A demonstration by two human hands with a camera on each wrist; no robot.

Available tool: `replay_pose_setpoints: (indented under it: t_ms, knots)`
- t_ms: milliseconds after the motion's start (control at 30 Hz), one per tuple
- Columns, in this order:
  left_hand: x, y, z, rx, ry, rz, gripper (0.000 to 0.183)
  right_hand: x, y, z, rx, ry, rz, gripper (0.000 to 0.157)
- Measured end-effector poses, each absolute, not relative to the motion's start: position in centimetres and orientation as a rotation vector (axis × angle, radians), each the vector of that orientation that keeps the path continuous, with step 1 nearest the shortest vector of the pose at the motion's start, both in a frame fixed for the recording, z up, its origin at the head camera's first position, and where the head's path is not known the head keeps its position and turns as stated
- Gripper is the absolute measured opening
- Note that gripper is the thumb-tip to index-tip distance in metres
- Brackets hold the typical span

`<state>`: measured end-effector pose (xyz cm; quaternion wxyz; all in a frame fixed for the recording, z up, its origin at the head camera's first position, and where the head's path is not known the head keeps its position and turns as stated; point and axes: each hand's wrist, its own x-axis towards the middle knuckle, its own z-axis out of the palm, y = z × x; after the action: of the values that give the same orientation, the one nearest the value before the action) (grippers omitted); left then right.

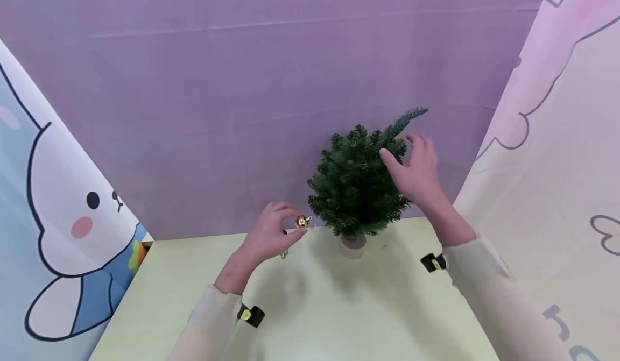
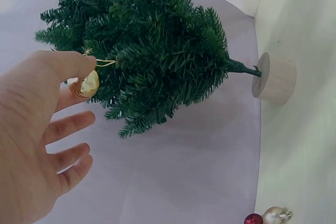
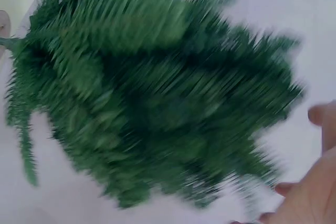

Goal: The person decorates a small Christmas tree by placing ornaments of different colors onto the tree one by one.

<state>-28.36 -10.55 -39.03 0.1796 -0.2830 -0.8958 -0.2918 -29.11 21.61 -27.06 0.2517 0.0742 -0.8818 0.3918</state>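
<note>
Pinches 1 gold bauble (image 1: pixel 302 221) in the left hand (image 1: pixel 268 234), probably to leave its loop (image 2: pixel 106 62) free, and holds the right hand (image 1: pixel 417 170) spread beside the tree (image 1: pixel 356 183).

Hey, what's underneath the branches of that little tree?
Beneath the green branches, a thin stem leads into a round, pale base, which stands on the light yellow table. The spot directly under the base is covered and can't be seen.

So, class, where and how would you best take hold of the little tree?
Probably by the round base, low, coming in from the near side. The tree stands upright, and its base shows bare below the branches, with a curved wall to close around; the bushy branches would likely give.
</note>
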Motion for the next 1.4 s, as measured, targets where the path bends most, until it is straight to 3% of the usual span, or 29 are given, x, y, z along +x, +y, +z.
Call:
replay_pose_setpoints:
  t_ms: [200,400,967,1400]
  knots:
    - [-28.5,-10.2,-39.7,-0.777,-2.572,-0.816,0.027,-24.5,18.2,-28.6,0.747,-1.997,0.764,0.028]
    - [-28.9,-9.7,-39.7,-0.779,-2.559,-0.840,0.028,-24.0,14.6,-31.6,1.079,-2.117,0.474,0.007]
    - [-29.7,-8.9,-41.6,-0.741,-2.537,-1.172,0.028,-26.2,11.5,-34.9,0.986,-2.293,-0.180,0.016]
    - [-29.2,-8.4,-42.8,-0.815,-2.324,-1.655,0.017,-26.9,10.8,-35.4,0.851,-2.254,-0.088,0.008]
